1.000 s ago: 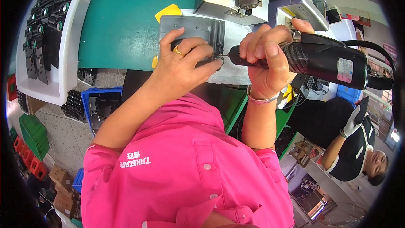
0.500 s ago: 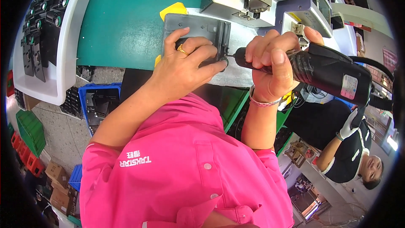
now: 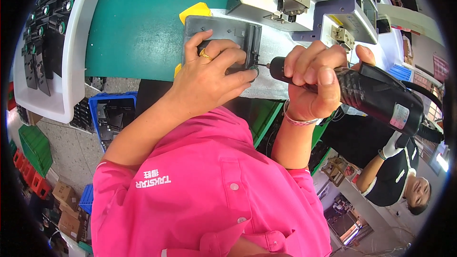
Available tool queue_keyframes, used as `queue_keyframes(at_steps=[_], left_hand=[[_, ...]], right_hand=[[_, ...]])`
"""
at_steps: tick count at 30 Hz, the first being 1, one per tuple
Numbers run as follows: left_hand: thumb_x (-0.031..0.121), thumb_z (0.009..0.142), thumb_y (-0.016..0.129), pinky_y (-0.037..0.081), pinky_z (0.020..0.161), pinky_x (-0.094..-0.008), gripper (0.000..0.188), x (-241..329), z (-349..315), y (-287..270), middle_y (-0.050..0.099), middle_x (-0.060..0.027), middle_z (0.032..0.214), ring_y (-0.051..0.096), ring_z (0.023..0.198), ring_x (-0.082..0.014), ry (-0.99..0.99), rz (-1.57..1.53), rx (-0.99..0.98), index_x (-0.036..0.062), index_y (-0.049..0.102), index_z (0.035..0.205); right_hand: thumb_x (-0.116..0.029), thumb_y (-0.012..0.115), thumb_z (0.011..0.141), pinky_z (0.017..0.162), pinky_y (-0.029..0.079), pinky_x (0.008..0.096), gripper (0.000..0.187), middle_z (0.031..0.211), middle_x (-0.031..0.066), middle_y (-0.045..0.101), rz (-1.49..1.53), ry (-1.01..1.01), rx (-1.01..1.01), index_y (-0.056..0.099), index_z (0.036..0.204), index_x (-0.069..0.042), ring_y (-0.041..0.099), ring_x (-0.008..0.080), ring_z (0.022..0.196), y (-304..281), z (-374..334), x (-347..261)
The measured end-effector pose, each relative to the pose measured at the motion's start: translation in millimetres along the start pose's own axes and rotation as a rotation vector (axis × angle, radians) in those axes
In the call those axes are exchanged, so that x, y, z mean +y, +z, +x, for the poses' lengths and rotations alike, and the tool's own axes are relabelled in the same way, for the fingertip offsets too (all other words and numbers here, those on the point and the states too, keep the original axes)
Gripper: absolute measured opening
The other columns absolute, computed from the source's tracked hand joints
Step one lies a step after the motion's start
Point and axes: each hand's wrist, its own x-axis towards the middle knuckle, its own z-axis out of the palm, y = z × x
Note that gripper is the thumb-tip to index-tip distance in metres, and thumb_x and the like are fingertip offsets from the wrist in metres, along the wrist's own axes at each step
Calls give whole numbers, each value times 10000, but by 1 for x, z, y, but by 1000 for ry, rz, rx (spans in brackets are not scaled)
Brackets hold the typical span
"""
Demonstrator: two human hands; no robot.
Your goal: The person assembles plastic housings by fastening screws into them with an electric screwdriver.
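My left hand (image 3: 209,74) presses down over a dark grey flat plastic part (image 3: 219,23) on the bench, fingers curled round a black piece in it that is mostly hidden. Its index finger reaches toward the part's right edge, beside a small round green-rimmed piece (image 3: 255,72). Wrapped round a black corded electric screwdriver (image 3: 381,96), my right hand (image 3: 314,81) holds it tilted, almost lying sideways. The thin bit (image 3: 263,65) points left at the part's right edge; whether its tip touches cannot be made out.
Yellow pieces (image 3: 195,12) flank the part on the green mat (image 3: 143,24). Metal machines (image 3: 273,7) stand behind. A white bin (image 3: 71,62) of black parts is at left, with a blue crate (image 3: 114,96) below. Another person (image 3: 388,176) works at right.
My right hand and the screwdriver have shifted slightly right, and more of the bit shows. The left hand stays in place on the part.
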Motion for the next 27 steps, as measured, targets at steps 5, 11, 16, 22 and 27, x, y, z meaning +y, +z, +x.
queue_keyframes(at_steps=[5,11,16,22,27], left_hand=[[272,692,781,230,1024,-463,219,7,5,-5,579,30,978,536,1031,-187,-48,-26,-24,224,723,897],[260,659,806,242,956,-428,213,18,21,-13,575,28,1027,503,1068,-205,-190,-53,16,187,692,824],[249,657,809,234,953,-417,204,17,25,-11,571,33,1088,482,1101,-203,-160,-29,6,194,697,818],[247,684,796,236,954,-399,191,16,23,-7,591,47,1085,493,1094,-196,-173,-72,15,217,741,864],[265,715,773,240,960,-379,199,14,22,-6,605,51,1060,504,1086,-194,-169,-112,31,230,758,910]], right_hand=[[-22,625,862,485,481,356,633,666,69,492,21,-28,0,257,1369,-110,476,178,508,-2,0,-8],[7,610,851,520,492,388,637,697,73,515,83,-45,-43,260,1357,-161,503,204,557,0,-2,-22],[-72,508,895,518,456,337,517,703,21,468,-59,-41,-189,379,1367,-239,465,151,559,-2,-2,-25],[-76,507,894,525,458,333,516,712,19,468,-20,-67,-167,387,1371,-233,462,147,564,-5,-2,-29],[-79,502,892,525,456,329,524,718,15,463,8,-76,-160,396,1384,-227,456,141,562,-4,-2,-30]])
